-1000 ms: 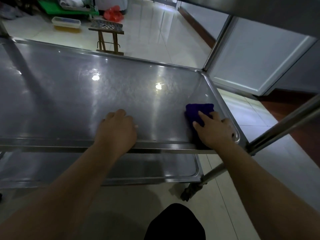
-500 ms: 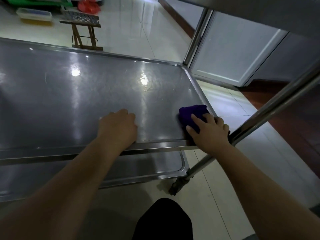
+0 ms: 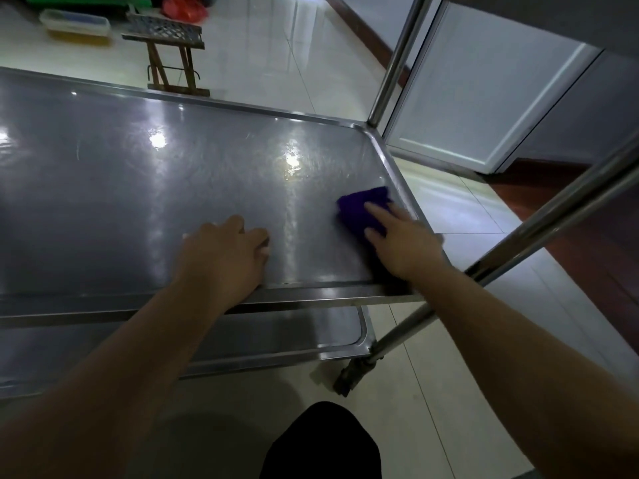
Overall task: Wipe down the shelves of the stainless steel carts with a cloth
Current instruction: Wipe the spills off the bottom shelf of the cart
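A stainless steel cart shelf (image 3: 138,188) fills the left and middle of the head view, shiny with light reflections. A folded purple cloth (image 3: 363,209) lies near the shelf's right front corner. My right hand (image 3: 404,247) presses flat on the cloth, fingers spread over it. My left hand (image 3: 224,257) rests curled on the shelf's front rim, holding nothing. A lower shelf (image 3: 276,340) shows below the front edge.
Cart posts rise at the far right corner (image 3: 394,63) and slant across the near right (image 3: 553,223). A caster (image 3: 352,375) sits on the tiled floor. Beyond the cart stand a small wooden stool (image 3: 169,46), a plastic container (image 3: 74,25) and a red bag (image 3: 183,6).
My right hand and the cloth have stayed near the shelf's right front corner, with small shifts along the edge. The view has swung slightly. My left hand stays on the front rim.
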